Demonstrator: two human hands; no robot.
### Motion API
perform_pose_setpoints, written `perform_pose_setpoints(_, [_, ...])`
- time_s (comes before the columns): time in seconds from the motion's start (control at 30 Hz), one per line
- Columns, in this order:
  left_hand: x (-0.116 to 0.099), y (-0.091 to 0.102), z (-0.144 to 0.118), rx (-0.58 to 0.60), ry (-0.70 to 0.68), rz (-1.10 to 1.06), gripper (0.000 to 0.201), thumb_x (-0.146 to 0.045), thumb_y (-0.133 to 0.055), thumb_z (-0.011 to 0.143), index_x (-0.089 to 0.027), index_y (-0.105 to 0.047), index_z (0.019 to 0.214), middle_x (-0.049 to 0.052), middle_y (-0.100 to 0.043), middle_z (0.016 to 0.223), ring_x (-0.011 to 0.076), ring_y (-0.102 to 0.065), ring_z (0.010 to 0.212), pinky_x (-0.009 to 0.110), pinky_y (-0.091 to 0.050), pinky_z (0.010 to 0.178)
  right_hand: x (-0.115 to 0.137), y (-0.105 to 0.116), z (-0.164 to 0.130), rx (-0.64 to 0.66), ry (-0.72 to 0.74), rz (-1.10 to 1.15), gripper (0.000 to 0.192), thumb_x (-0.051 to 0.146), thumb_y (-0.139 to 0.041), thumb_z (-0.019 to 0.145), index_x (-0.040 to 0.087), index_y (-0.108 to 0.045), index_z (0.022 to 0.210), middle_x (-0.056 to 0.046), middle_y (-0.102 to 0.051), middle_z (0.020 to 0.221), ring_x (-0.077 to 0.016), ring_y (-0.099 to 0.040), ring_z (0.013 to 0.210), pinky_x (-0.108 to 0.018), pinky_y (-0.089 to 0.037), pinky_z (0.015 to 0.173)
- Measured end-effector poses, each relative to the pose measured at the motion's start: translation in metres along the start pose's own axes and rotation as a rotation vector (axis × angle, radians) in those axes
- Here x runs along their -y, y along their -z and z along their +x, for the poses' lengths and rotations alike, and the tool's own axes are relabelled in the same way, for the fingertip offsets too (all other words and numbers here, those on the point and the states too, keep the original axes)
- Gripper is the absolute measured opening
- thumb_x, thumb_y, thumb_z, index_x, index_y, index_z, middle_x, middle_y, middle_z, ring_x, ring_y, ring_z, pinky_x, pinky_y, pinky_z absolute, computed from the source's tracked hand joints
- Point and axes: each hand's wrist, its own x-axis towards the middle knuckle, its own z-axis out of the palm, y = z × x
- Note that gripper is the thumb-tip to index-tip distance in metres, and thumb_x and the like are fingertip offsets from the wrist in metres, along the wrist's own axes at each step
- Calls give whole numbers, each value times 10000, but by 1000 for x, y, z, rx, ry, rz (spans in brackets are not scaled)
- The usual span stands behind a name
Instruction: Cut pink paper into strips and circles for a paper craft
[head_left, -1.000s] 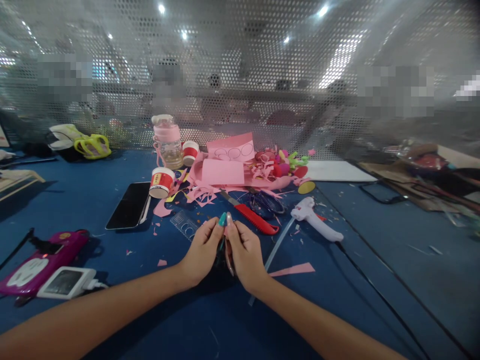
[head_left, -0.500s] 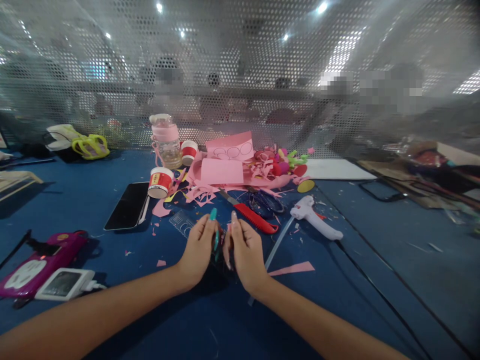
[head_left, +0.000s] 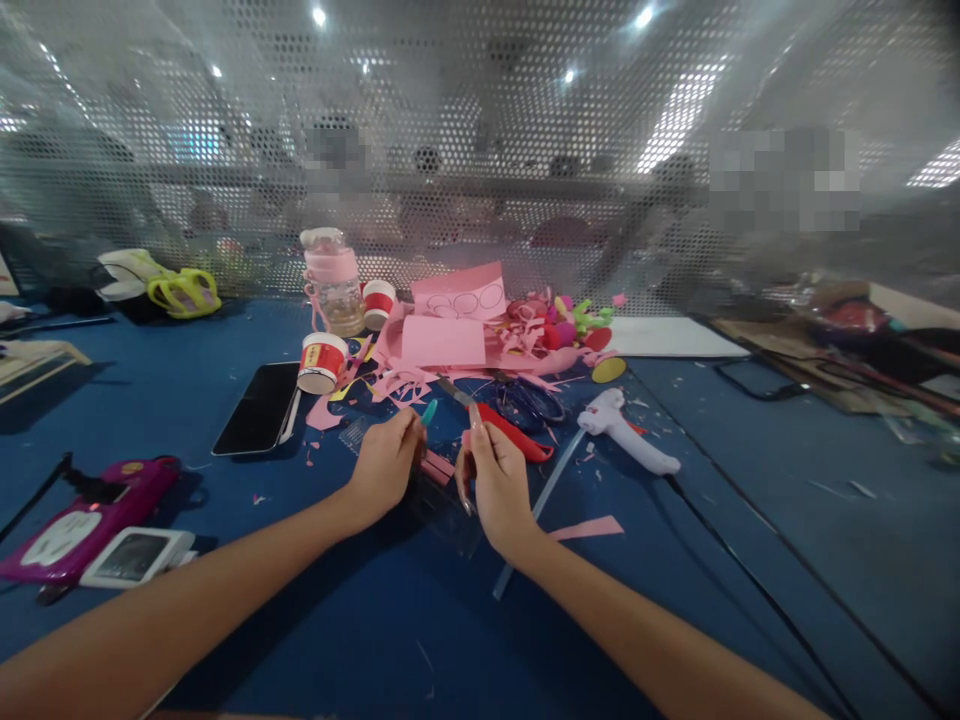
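My left hand is closed, thumb pressed to the fingers, with a long teal tip at the thumb. Against its fingers lie narrow pink strips with a dark line between them. Below them shows something clear, like thin plastic. My right hand is pinched closed, a small pink piece showing by its thumb. A gap separates the two hands. Just beyond the right hand lies a red-handled knife, partly hidden by it. A clear stencil ruler lies partly behind the left hand.
A white glue gun with a glue stick lies right, its cord trailing forward. Pink paper, dark blue scissors, paper cups and a bottle stand behind. A phone and purple case lie left.
My hands have moved apart, the left one shifting left. The pink strips and clear plastic between them now show. The view has shifted slightly.
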Motion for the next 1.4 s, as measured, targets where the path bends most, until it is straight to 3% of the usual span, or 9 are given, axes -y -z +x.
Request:
perform_pose_setpoints(0.13, [0,-1,1,-28,-71,-9,166,-96,-433,799,-179,-496,927,2,-569,794,103,-519,550,234,-390,563,0,1,2,1,-17,15,401,520,-467,819,201,-385,591,110,-377,373,-29,-323,236,-135,-248,228])
perform_pose_setpoints(0.37, [-2,2,-3,-13,-90,71,357,-290,-314,914,-173,-533,658,-10,-549,563,130,-520,538,246,-395,556,-1,1,2,30,-40,20,409,533,-490,800,196,-405,586,109,-374,365,-26,-319,237,-135,-227,233])
perform_pose_setpoints(0.57, [-8,-4,-7,87,-189,-306,273,-294,-516,831,-188,-602,1068,82,-601,1128,209,-534,1063,325,-419,897,-2,2,9,214,-308,277,440,556,-651,645,184,-434,555,115,-358,298,-13,-233,216,-133,-182,239])
perform_pose_setpoints(0.7, [-15,-8,-11,241,-24,-634,311,-251,-621,760,-211,-643,1068,54,-650,1106,206,-582,1033,317,-424,928,7,6,11,417,-547,444,428,470,-690,656,183,-403,523,106,-372,295,-14,-235,231,-126,-183,263])
perform_pose_setpoints(0.87, [-18,-10,-12,176,161,-805,285,-232,-736,628,-194,-719,911,31,-726,885,192,-652,862,278,-493,818,9,10,13,626,-672,493,468,499,-545,792,185,-364,495,109,-299,279,-21,-181,243,-140,-188,281])
perform_pose_setpoints(1.0, [-10,-10,-5,-18,244,-830,202,-319,-733,635,-154,-732,752,26,-719,690,154,-656,678,260,-518,713,10,15,15,606,-490,186,549,656,-336,808,200,-366,504,91,-308,309,-38,-203,242,-173,-187,285])
perform_pose_setpoints(1.1, [-1,-6,4,-94,271,-942,276,-346,-731,635,-155,-714,835,15,-711,704,107,-632,582,223,-520,619,18,31,27,284,-70,-327,480,639,-304,816,213,-413,624,43,-437,422,-109,-399,326,-236,-329,346])
perform_pose_setpoints(1.2, [5,0,10,-101,230,-928,385,-304,-736,637,-187,-672,999,-28,-685,665,60,-583,483,176,-498,526,20,59,49,-123,429,-959,249,441,-508,782,206,-431,753,-66,-560,720,-234,-551,728,-385,-451,686])
perform_pose_setpoints(1.4, [-1,1,8,-29,242,-863,357,-270,-767,585,-160,-692,917,-8,-704,775,125,-676,679,217,-535,700,1,106,91,-47,369,-1389,309,289,-596,654,161,-450,894,-126,-550,872,-304,-518,866,-458,-406,799])
